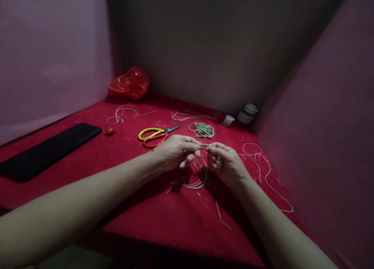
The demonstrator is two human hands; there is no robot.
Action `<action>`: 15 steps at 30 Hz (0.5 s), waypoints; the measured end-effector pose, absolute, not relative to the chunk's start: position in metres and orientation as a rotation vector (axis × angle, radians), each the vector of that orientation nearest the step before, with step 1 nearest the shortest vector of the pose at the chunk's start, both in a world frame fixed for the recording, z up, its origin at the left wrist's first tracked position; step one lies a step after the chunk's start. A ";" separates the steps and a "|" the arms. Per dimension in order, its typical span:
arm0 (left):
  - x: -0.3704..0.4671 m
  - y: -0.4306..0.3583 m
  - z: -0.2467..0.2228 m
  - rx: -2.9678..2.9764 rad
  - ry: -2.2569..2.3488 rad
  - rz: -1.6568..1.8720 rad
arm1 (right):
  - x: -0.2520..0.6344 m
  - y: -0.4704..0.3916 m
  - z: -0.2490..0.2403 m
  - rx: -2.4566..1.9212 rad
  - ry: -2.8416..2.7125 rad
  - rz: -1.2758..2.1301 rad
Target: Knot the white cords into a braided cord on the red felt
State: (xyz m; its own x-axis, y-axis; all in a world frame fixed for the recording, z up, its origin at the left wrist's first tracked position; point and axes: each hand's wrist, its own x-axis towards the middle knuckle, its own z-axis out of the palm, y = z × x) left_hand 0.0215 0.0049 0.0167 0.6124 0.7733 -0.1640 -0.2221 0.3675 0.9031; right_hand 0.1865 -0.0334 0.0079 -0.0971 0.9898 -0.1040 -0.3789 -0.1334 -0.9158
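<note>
Between my two hands a short green cord (205, 144) bows slightly upward. My left hand (178, 149) pinches one end of it, and my right hand (223, 158) pinches the other. Thin pale strings (194, 186) hang or lie below the hands; whether they join the green cord I cannot tell. Just beyond the fingers rests a tangled heap of green and white braided cord (203, 130). Scissors (157, 135) with one yellow and one red handle lie beside my left hand, blades pointing right.
A black flat slab (49, 152) lies at the left, near a small reddish-brown oval object (110, 131). At the back are a red plastic bag (130, 84), a white spool (228, 121) and a lidded jar (247, 114). Loose white string (267, 171) curls at the right. Walls enclose the red-covered table (152, 222).
</note>
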 end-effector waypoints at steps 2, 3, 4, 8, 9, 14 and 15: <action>0.022 0.005 0.016 1.002 0.656 0.696 | 0.187 -0.033 0.005 -0.958 -0.901 1.518; 0.022 0.005 0.016 1.005 0.661 0.696 | 0.188 -0.033 0.004 -0.956 -0.900 1.524; 0.023 0.005 0.017 1.008 0.667 0.698 | 0.188 -0.033 0.002 -0.953 -0.898 1.530; 0.024 0.003 0.018 1.007 0.700 0.687 | 0.189 -0.034 -0.001 -0.951 -0.888 1.550; 0.024 0.003 0.018 1.003 0.710 0.683 | 0.189 -0.034 -0.002 -0.952 -0.886 1.549; 0.024 0.004 0.013 1.006 0.745 0.662 | 0.190 -0.034 -0.003 -0.916 -0.894 1.542; 0.024 0.004 0.012 1.009 0.745 0.660 | 0.190 -0.033 -0.004 -0.905 -0.903 1.544</action>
